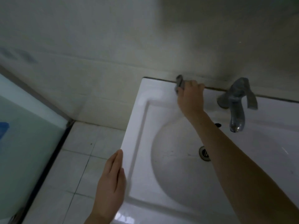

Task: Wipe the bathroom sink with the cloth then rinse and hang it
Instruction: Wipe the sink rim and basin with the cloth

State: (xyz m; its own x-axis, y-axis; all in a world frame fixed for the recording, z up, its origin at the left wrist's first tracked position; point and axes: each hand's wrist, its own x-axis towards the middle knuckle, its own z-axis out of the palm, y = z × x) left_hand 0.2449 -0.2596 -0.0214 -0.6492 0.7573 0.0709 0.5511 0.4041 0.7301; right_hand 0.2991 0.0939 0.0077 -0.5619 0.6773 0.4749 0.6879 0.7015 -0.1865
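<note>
Two hands at a bathroom sink point(137, 110): the left hand point(111, 180), fingers straight and holding nothing, lies against the basin's left edge, apparently to steady the person, while the grey cloth point(179, 82), pressed to the back ledge by the wall, is gripped by the right hand point(191, 98) for wiping; its fingers hide most of the cloth, and the tap point(237, 102) is blurred

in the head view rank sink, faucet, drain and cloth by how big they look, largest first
1. sink
2. faucet
3. cloth and drain: similar, both partly hidden (right hand over cloth, forearm over drain), so unranked
</note>
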